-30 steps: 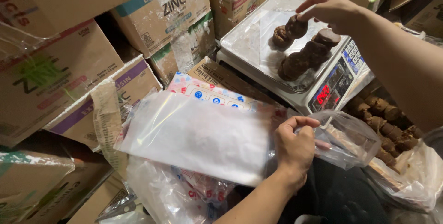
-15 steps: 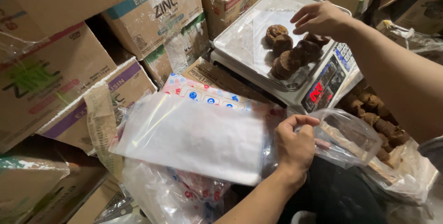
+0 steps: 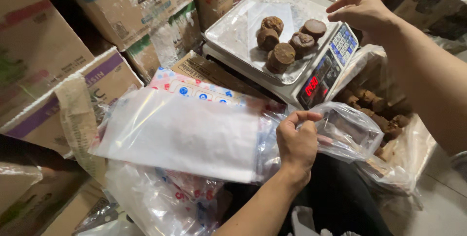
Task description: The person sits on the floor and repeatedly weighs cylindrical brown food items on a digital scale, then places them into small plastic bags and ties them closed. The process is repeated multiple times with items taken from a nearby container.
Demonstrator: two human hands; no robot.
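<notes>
Plastic bags (image 3: pixel 180 134) in a flat clear stack are being pinned at their edge by the left hand (image 3: pixel 297 141), which is being kept closed, thumb and fingers pinched on the mouth of one clear bag (image 3: pixel 348 131) just to its right; that bag is being held puffed open, seemingly so that something can be dropped in without a second hand. The stack is being kept flat across the lap, to the left of that hand, where single bags can be peeled off easily. Under the stack, a printed packet (image 3: pixel 194 87) with blue and pink dots is being covered in part. Beyond the left hand, a digital scale (image 3: pixel 321 75) is being kept within easy reach, its red display being turned toward the person so that it can be read while loading. On its steel tray (image 3: pixel 228 32), five round brown cakes (image 3: pixel 287 41) are being weighed together, bunched close on a clear sheet. The right hand (image 3: pixel 362 10) is being held open and empty just above the scale's keypad, touching nothing, fingers loosely spread beside the cakes. Below the right forearm, more brown cakes are being kept in an open sack (image 3: pixel 384 114), near enough for refilling the tray. Farther off, to the left of both hands, cardboard boxes (image 3: pixel 131 7) are being stacked closely
</notes>
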